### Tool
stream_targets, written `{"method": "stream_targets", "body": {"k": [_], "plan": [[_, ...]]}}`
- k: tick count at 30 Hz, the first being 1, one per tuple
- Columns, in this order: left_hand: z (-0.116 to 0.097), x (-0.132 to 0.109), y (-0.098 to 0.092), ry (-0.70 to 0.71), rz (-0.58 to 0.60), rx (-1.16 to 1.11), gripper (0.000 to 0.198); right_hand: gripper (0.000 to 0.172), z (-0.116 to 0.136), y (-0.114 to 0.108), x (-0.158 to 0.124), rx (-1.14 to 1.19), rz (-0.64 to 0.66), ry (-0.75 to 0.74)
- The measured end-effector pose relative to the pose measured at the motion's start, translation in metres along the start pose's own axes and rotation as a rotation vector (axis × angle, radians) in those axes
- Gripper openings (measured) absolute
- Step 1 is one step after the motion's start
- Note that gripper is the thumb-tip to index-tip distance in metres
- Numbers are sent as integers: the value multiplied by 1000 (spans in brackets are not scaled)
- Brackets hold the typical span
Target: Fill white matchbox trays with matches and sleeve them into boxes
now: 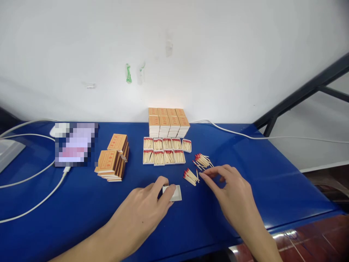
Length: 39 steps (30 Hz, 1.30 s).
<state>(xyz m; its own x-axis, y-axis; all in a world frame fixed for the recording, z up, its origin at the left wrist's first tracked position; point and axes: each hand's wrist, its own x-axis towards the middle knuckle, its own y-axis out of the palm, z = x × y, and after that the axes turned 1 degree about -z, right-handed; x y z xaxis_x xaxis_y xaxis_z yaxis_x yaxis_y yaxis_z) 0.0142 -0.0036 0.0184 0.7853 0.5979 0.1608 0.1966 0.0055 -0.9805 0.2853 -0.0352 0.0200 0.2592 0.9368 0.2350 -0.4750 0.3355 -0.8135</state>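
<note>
My left hand [147,203] pinches a small white tray [177,193] between thumb and fingers, above the blue table [272,163]. Apart from it, my right hand [237,189] sits just beside the smaller match pile [190,177], fingertips near a match [197,176]; I can't tell whether they grip it. The larger pile [203,160] lies just behind.

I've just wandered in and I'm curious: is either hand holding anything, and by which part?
The left hand holds a white matchbox tray by its left end. The right hand is close to a loose match; whether it's gripped cannot be told.
</note>
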Motion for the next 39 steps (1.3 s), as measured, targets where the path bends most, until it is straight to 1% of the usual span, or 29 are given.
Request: {"method": "stream_targets", "body": {"k": [3,7,12,16,22,28,34,39], "plan": [[0,1,-1,-2,-1,1,41,38,1,4,-2,1,50,36],[1,3,-1,3,-3,2,39,38,3,10,4,-4,50,41],[1,1,-1,2,-6,7,39,30,0,9,12,-10,62,-14],[1,0,-2,8,3,9,40,24,-3,6,14,1,83,-70],[0,1,-3,8,12,5,40,27,-1,2,10,39,63,-130],[-1,0,-3,2,15,-3,39,18,0,1,3,33,162,-219],[0,0,-4,1,11,-6,39,20,0,3,2,14,144,-239],[-1,1,-2,-2,17,0,37,23,7,3,4,8,106,-198]]}}
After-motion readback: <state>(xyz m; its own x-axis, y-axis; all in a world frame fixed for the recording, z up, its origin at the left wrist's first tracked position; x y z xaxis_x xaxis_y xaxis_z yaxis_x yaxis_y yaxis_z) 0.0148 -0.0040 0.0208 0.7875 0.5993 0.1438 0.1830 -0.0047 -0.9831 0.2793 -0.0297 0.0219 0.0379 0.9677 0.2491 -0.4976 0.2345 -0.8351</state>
